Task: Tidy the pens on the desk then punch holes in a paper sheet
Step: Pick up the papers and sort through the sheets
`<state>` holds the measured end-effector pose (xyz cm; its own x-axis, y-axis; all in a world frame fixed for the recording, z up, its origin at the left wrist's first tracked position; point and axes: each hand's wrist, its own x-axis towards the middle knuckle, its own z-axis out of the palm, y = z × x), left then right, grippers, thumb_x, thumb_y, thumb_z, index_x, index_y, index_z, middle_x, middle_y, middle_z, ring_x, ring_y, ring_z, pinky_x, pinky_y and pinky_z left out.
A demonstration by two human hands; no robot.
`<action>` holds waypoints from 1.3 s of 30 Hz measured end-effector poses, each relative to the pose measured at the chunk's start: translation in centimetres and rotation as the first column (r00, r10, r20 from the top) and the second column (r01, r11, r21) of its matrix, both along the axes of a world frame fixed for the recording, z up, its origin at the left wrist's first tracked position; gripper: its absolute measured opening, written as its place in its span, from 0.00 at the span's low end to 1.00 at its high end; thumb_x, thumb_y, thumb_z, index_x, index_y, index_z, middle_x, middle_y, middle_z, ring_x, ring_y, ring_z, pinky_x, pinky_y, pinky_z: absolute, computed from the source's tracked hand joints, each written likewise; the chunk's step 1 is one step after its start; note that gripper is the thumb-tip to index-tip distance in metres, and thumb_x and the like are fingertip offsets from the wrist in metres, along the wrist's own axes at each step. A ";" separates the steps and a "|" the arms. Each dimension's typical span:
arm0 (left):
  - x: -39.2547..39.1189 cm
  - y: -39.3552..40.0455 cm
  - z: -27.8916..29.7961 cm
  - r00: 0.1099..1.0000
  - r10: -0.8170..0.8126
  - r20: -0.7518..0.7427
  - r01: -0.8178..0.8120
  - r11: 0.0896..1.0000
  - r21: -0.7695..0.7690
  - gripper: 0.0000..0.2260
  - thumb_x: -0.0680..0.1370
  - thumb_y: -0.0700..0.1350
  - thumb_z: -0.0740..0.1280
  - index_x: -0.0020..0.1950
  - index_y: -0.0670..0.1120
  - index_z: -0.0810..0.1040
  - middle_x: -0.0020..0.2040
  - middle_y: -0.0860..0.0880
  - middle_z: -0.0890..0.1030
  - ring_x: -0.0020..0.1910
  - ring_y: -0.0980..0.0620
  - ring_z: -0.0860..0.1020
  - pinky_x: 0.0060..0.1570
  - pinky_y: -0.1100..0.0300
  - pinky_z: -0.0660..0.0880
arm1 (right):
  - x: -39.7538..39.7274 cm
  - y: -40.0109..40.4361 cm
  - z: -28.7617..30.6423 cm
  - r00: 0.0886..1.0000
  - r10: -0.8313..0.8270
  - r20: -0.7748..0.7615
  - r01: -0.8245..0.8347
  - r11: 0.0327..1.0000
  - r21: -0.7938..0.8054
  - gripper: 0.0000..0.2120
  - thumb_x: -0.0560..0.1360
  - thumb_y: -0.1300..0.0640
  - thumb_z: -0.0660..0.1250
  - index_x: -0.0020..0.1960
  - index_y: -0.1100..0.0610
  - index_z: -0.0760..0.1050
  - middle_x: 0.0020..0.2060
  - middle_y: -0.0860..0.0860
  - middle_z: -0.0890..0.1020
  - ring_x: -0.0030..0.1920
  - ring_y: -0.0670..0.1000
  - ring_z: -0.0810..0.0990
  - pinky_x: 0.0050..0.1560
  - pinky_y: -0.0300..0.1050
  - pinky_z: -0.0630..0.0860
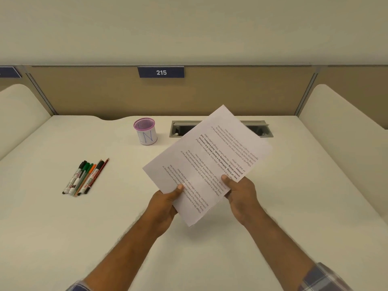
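A printed paper sheet point(206, 160) is held up above the desk point(63, 227), tilted, with its text upside down to me. My left hand point(165, 203) pinches its near left edge, thumb on top. My right hand point(241, 196) grips the near right edge, thumb on the printed side. Several pens and markers point(86, 177) lie side by side in a neat row on the desk's left part. A pink mesh pen cup point(145, 131) wrapped in white paper stands empty at the back centre. No hole punch is visible.
A grey cable tray opening point(178, 129) is sunk into the desk behind the sheet. A brown partition with the label 215 point(161, 72) closes the back. Cream side dividers point(19, 110) rise on the left and right.
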<state>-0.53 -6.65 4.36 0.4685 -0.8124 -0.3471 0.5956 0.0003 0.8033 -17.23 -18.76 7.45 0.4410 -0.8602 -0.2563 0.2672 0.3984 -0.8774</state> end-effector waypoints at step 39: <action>1.9 -1.9 7.1 0.828 0.002 0.560 0.094 0.985 -0.143 0.07 0.79 0.43 0.67 0.52 0.49 0.86 0.52 0.47 0.87 0.49 0.49 0.85 0.47 0.62 0.80 | -2.3 -1.8 4.3 0.940 -0.045 -0.338 -0.172 0.793 -0.585 0.11 0.76 0.58 0.69 0.44 0.41 0.80 0.45 0.44 0.86 0.46 0.49 0.84 0.44 0.41 0.82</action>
